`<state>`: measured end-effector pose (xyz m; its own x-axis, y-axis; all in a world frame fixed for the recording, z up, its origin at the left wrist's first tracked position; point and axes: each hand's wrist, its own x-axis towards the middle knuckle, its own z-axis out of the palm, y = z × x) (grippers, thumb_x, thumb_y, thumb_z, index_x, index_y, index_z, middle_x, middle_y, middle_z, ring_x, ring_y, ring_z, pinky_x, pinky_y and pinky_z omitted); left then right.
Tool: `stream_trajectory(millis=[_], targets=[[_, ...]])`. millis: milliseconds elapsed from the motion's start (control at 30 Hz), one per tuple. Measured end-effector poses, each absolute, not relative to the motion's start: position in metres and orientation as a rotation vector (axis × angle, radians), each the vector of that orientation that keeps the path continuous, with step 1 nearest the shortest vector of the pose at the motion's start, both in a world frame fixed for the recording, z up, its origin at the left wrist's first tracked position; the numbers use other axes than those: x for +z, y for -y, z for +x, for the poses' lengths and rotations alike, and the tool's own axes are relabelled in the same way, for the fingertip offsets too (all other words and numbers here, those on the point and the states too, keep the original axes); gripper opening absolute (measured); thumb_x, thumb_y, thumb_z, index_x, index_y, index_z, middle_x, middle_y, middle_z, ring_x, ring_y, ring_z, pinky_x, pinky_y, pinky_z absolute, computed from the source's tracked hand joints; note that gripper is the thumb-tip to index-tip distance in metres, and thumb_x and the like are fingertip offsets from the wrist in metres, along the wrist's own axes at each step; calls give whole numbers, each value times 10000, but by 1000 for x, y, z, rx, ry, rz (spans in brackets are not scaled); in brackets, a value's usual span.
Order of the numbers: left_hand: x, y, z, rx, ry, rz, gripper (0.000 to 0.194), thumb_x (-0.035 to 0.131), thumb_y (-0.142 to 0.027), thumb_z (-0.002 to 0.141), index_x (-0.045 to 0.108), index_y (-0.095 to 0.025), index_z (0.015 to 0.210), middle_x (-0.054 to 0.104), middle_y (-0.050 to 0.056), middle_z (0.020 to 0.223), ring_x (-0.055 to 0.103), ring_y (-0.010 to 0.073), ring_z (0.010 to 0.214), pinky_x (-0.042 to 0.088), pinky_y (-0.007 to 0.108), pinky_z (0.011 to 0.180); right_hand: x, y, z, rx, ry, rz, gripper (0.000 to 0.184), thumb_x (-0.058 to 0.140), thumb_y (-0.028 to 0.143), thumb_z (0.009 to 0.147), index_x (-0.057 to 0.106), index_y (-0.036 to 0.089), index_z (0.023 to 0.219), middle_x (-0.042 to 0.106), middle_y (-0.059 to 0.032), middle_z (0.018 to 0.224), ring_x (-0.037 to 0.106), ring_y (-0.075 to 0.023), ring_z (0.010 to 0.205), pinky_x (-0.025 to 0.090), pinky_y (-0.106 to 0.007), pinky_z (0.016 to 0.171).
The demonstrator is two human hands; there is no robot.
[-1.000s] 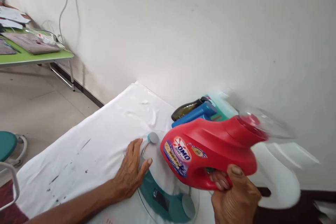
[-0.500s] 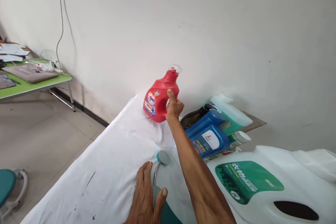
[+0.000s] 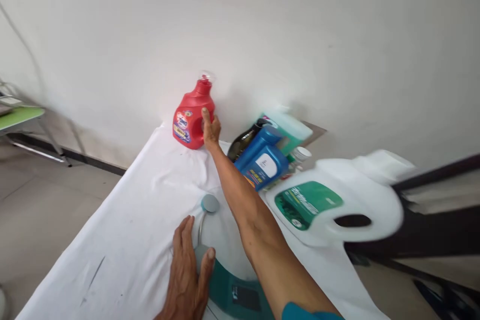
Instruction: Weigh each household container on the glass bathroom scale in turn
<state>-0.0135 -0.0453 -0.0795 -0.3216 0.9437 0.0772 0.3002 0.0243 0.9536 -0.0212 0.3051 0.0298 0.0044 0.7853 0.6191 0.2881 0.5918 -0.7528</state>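
Observation:
My right hand (image 3: 210,128) reaches far across the white-covered table (image 3: 123,240) and grips the handle side of a red detergent bottle (image 3: 191,116). The bottle stands upright at the table's far end by the wall. My left hand (image 3: 186,272) lies flat with fingers spread on the near part of the cloth, its thumb on a round glass scale (image 3: 221,237) with a teal base.
A blue bottle (image 3: 260,162), a dark bottle (image 3: 243,143) and a pale green bottle (image 3: 288,130) lie together right of my arm. A large white jug with a green label (image 3: 330,205) lies at the right. A green table (image 3: 18,117) stands far left.
My right hand carried the red bottle from close in front of me out to the far end of the table and stood it upright there. My left hand stayed on the scale.

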Motion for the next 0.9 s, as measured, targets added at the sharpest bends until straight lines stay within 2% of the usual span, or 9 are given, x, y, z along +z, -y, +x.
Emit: stream_trajectory(millis=[100, 167, 300, 433, 500, 567, 633, 767, 900], targets=[[-73, 44, -20, 1310, -1650, 1302, 616, 423, -488, 1061, 272, -263, 1614, 356, 165, 1631, 345, 353, 1561, 317, 658, 1270, 37, -270, -1, 355, 1536, -1060, 497, 594, 702, 928, 541, 211, 984, 657, -117, 1005, 617, -308, 1044, 512, -581, 982], [-69, 43, -23, 1298, -1642, 1324, 605, 425, -505, 1056, 306, -243, 1587, 392, 170, 1590, 371, 364, 1535, 309, 675, 1265, 41, -227, 23, 224, 1647, -1004, 528, 642, 652, 919, 535, 195, 1163, 633, -160, 1192, 591, -321, 1170, 470, -578, 1074], [-63, 42, -25, 1320, -1664, 1357, 594, 439, -549, 1038, 380, -216, 1527, 459, 175, 1494, 455, 377, 1459, 339, 694, 1237, 49, -119, 108, 6, 1715, -932, 528, 689, 507, 935, 483, 242, 1342, 597, -132, 1305, 591, -295, 1219, 507, -524, 1044], [-60, 43, -24, 1323, -1699, 1407, 631, 441, -590, 1024, 401, -189, 1509, 489, 182, 1455, 505, 379, 1406, 395, 688, 1198, 59, -54, 222, -422, 1323, -1120, 663, 832, 471, 815, 522, 224, 1347, 539, -167, 1361, 522, -343, 1322, 457, -563, 1086], [-57, 44, -24, 1309, -1721, 1429, 645, 435, -611, 1020, 409, -183, 1502, 494, 184, 1449, 511, 378, 1399, 400, 685, 1195, 58, -50, 270, -369, 1097, -1261, 719, 862, 520, 763, 539, 191, 1314, 517, -197, 1394, 543, -355, 1298, 473, -552, 1049], [-55, 45, -24, 1287, -1739, 1446, 671, 428, -640, 1012, 415, -176, 1496, 499, 185, 1444, 527, 376, 1383, 407, 685, 1188, 52, -58, 302, -118, 1001, -1353, 708, 870, 601, 707, 583, 170, 1190, 629, -163, 1240, 638, -329, 1129, 520, -512, 955], [-52, 45, -24, 1256, -1758, 1451, 704, 413, -670, 1003, 415, -169, 1498, 502, 188, 1444, 544, 373, 1365, 416, 686, 1178, 42, -71, 318, 137, 980, -1397, 644, 866, 651, 675, 617, 169, 1022, 706, -82, 955, 679, -268, 885, 548, -425, 812], [-52, 45, -24, 1206, -1809, 1451, 744, 381, -699, 998, 412, -157, 1507, 508, 194, 1451, 540, 371, 1376, 408, 677, 1187, 32, -91, 323, 401, 896, -1297, 532, 859, 650, 672, 579, 198, 659, 560, 28, 535, 533, -149, 537, 467, -300, 573], [-54, 44, -23, 1198, -1834, 1458, 745, 380, -707, 996, 420, -165, 1506, 508, 187, 1476, 543, 363, 1381, 409, 662, 1197, 37, -102, 321, 637, 867, -1080, 602, 915, 590, 591, 440, 230, 507, 394, 75, 416, 363, -85, 402, 333, -264, 412]])
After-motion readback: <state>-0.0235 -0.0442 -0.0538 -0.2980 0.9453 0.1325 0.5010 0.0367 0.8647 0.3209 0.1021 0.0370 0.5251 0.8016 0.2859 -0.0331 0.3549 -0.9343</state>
